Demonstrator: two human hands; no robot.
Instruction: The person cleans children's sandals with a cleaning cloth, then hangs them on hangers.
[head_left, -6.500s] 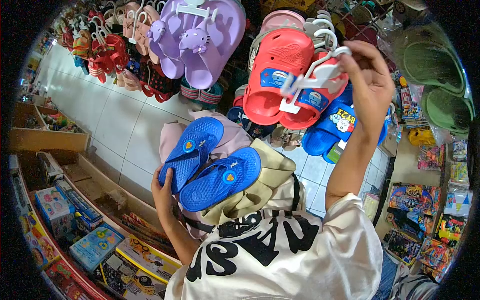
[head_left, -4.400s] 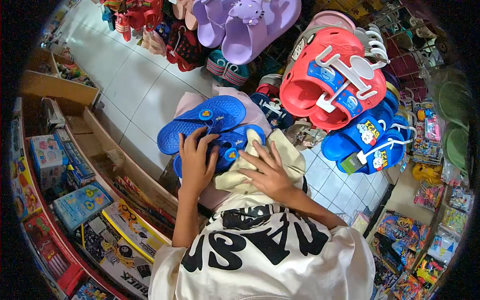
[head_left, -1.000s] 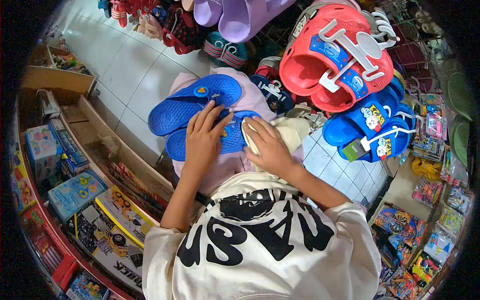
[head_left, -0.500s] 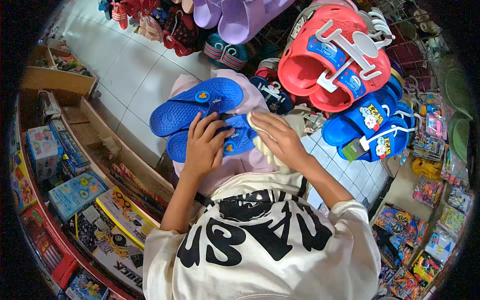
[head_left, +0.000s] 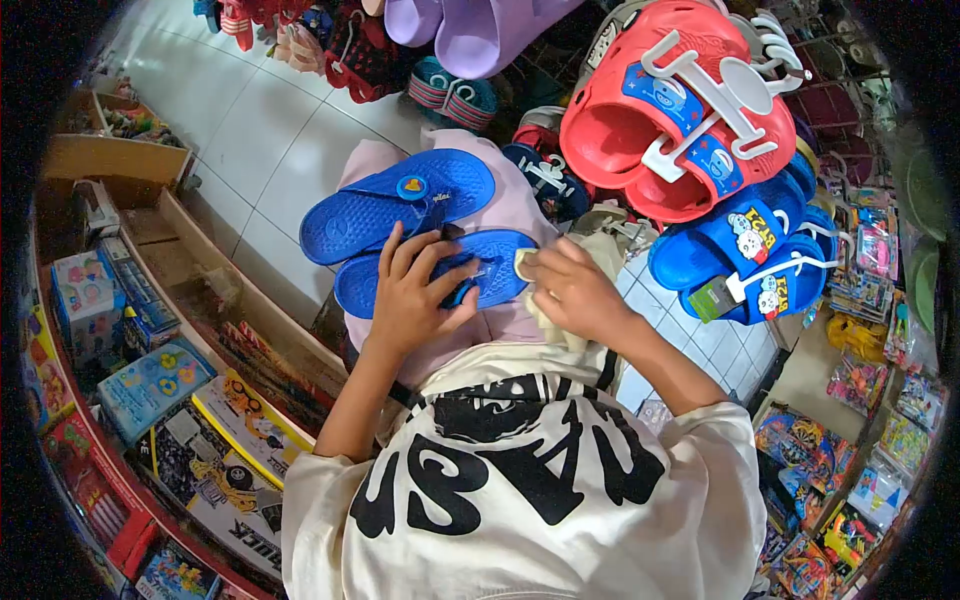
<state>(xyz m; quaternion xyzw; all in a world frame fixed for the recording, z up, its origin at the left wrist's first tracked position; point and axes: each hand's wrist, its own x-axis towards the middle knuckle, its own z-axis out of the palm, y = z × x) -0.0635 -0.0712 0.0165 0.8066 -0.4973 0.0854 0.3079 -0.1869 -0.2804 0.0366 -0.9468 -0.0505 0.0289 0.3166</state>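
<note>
A pair of blue flip-flops lies across my lap. The upper flip-flop (head_left: 340,222) has a round badge on its strap. My left hand (head_left: 415,288) grips the lower flip-flop (head_left: 495,250) around its strap, fingers over the footbed and thumb near the badge. In my right hand (head_left: 575,290) is a bunched cream cloth (head_left: 545,318). A folded edge of it touches the toe end of the lower flip-flop, while the rest hangs below my fingers.
Red clogs (head_left: 640,125) on a white hanger and blue slides (head_left: 745,250) hang close on my right. Purple clogs (head_left: 470,35) hang ahead. A wooden shelf with boxed toys (head_left: 155,388) runs along my left. Packaged goods (head_left: 805,445) line the lower right.
My right hand has turned from lying flat over the cloth to a closed grip, and sits slightly lower and to the right. The toe of the lower flip-flop is more exposed.
</note>
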